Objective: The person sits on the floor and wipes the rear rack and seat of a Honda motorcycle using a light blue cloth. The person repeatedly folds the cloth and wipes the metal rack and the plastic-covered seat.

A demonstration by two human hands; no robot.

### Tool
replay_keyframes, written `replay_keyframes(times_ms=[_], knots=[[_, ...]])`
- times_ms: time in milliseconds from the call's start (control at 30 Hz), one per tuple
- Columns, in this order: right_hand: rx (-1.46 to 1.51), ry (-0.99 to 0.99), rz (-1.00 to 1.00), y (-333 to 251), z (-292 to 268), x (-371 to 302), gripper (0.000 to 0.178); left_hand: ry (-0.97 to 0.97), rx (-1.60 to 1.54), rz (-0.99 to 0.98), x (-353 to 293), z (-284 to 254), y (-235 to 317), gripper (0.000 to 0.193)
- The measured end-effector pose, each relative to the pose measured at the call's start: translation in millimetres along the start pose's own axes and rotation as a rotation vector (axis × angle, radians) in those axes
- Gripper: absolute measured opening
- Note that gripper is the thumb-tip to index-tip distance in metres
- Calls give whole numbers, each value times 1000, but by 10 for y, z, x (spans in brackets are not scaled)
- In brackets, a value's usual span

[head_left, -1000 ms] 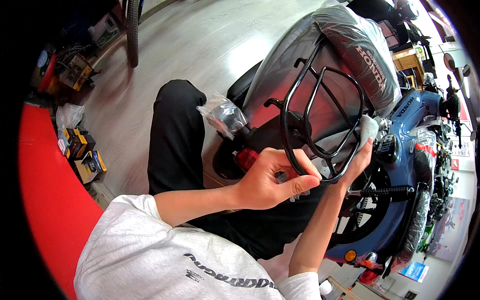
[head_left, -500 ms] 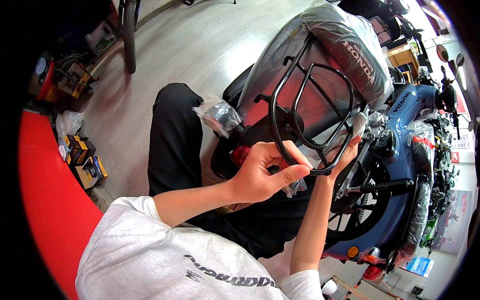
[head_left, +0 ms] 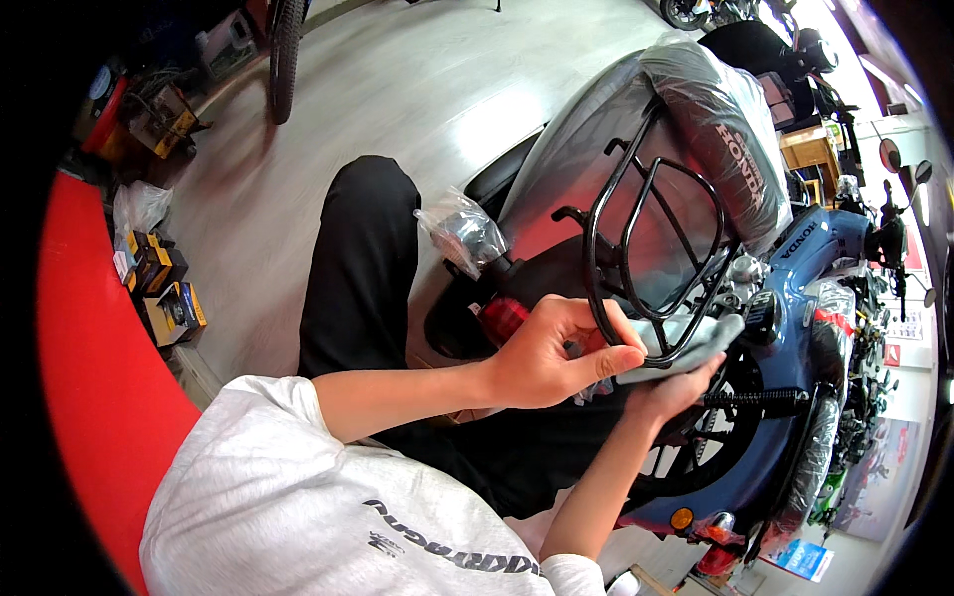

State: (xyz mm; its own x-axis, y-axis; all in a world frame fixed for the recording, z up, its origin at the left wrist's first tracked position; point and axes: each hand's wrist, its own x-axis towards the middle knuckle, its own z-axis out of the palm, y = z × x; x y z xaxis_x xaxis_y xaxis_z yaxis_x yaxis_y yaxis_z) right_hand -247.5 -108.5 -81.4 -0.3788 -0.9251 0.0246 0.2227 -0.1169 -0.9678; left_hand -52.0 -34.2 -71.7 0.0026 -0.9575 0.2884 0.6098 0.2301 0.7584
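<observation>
My left hand [head_left: 566,356] is closed round the lower bend of a black tubular metal rack [head_left: 590,248], thumb and fingers pinching the tube. The rack is raised at a tilt in front of a motorcycle, its hooked brackets pointing left. Beneath its lower right end, my right hand [head_left: 680,389] holds a pale grey cloth [head_left: 717,336] close against the bars. Part of that hand's fingers is covered by the cloth. Behind the rack is a motorcycle seat [head_left: 740,164] wrapped in clear plastic.
A plastic-wrapped lamp [head_left: 465,236] and a red tail light [head_left: 504,320] sit near my knee. The motorcycle's blue bodywork [head_left: 785,437] and a coil spring [head_left: 760,399] are at right. Small boxes [head_left: 177,313] stand by a red surface [head_left: 89,397]; a bicycle tyre [head_left: 285,65] is at the back.
The rack and my left hand have shifted slightly right and down in the view. My right hand has moved lower, and more of the cloth shows beneath the bars.
</observation>
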Motion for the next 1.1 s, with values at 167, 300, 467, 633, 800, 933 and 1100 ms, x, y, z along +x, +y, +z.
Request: replay_keyframes(times_ms=[167, 300, 467, 633, 800, 933, 1100], knots=[[-86, -89, 69, -471, 180, -38, 51, 8, -15, 5, -8, 14, -10, 15], [-164, -174, 197, -479, 366, 164, 36, 1, -3, 13, -3, 7, -33, 17], [-146, -285, 282, -449, 382, 103, 39, -3, 22, 32, 12, 6, -18, 16], [-29, -295, 295, -487, 372, -413, 41, 15, 33, 43, 10, 8, -41, 17], [-94, -313, 161, -434, 273, -634, 42, 34, 41, 52, -2, 19, -58, 18], [-314, -331, -41, -253, 167, -695, 49, 30, 26, 44, -5, 15, -43, 18], [143, -323, 10, 51, 185, -676, 51, 17, -15, 47, 6, 27, -14, 18]])
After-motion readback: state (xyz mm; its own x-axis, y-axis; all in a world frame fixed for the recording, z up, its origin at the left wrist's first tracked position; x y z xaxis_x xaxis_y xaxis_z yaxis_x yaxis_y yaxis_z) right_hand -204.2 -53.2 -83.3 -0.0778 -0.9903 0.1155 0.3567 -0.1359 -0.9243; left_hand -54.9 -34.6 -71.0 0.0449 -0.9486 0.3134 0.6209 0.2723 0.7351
